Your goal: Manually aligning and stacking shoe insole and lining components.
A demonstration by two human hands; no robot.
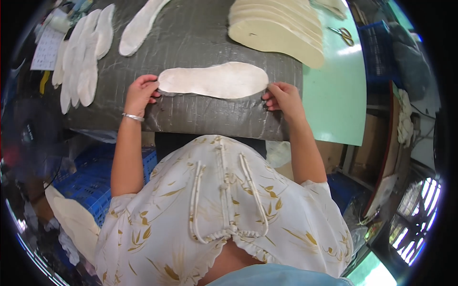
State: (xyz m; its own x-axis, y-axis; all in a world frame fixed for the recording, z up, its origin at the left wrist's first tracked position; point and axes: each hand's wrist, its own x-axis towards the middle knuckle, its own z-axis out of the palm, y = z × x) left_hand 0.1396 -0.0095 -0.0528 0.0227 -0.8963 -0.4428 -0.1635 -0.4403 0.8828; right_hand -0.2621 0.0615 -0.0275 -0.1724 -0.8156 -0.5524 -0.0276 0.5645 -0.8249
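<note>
A white insole [214, 80] with a slightly fuzzy edge lies lengthwise across the dark work surface [191, 112]. At its narrow left end, my left hand [142, 94] pinches the rim between thumb and fingers; a silvery bracelet circles that wrist. My right hand [285, 101] grips the rounded right end the same way, fingers curled at the edge. A grey layer shows along the insole's lower edge. Beyond it lies another white insole [138, 31], touched by neither hand.
Several white insoles [88, 71] lie at the left. A stack of cream sole-shaped pieces [276, 33] stands far right, near scissors [344, 35] on a green board [334, 105]. Blue crates [90, 176] sit below the table at left, and another blue basket [377, 50] at right.
</note>
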